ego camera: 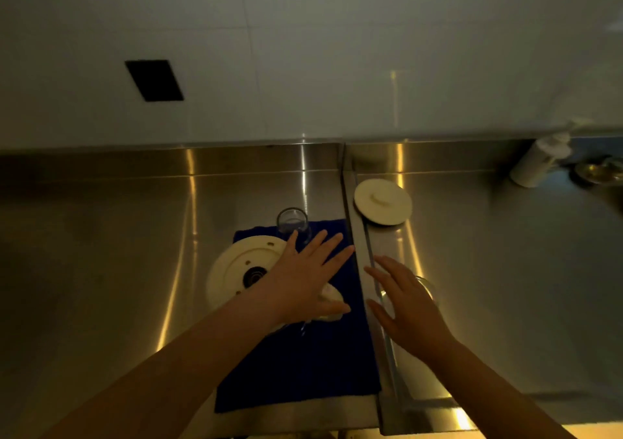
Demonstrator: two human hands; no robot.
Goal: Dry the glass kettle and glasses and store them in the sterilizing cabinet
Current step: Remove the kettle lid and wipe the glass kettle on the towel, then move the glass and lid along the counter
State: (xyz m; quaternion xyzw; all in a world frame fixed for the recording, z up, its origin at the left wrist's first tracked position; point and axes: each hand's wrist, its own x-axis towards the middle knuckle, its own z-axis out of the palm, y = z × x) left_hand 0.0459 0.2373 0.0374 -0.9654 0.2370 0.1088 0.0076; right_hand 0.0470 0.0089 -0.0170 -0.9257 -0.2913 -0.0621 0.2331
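Left grip: left hand (305, 270) flat, fingers spread, holding nothing, over the blue cloth (303, 364).
Right grip: right hand (404, 300) likewise spread, over one glass (426, 288), frame centre-right.
Glasses: two; the second glass (292, 220) stands upright, clear, at the cloth's top edge.
Kettle: one kettle (247, 266) lies tipped, its cream base showing, centre of the table (101, 253).
Lid: one cream lid (382, 201), above the right hand.

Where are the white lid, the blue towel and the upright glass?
white lid (382, 201): head view, point on its flat top beside the knob.
blue towel (296, 368): head view, point on the bare near part of the cloth.
upright glass (292, 220): head view, point on its wall just below the rim.
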